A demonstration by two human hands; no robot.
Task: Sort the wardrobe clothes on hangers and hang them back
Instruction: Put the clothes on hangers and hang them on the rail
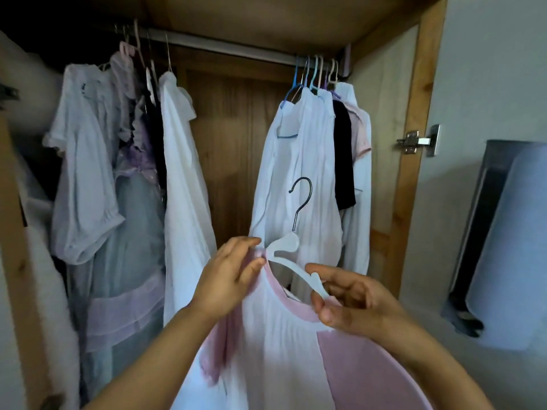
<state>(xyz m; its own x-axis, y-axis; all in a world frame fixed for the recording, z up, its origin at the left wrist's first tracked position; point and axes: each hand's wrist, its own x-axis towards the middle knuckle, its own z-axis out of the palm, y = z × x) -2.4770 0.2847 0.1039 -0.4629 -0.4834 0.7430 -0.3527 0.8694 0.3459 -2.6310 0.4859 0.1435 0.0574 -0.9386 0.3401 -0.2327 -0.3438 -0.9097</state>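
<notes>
The left hand [228, 279] is pinching the top's [275, 344] pink neckline at one end of the hanger [291, 255], while the right hand [352, 303] is pinching the hanger's other arm. The hanger is tilting between both hands, its hook pointing up toward the rail [225, 45], which is lying well above, with a gap between the two hung groups.

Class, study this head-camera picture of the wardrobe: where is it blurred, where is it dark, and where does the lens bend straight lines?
Head view: motion blur smears the white garment with pink trim below the left hand and right hand; the wardrobe's upper left corner falls into deep shadow; the wide-angle lens bows the clothes rail and tilts the wooden door frame.
</notes>
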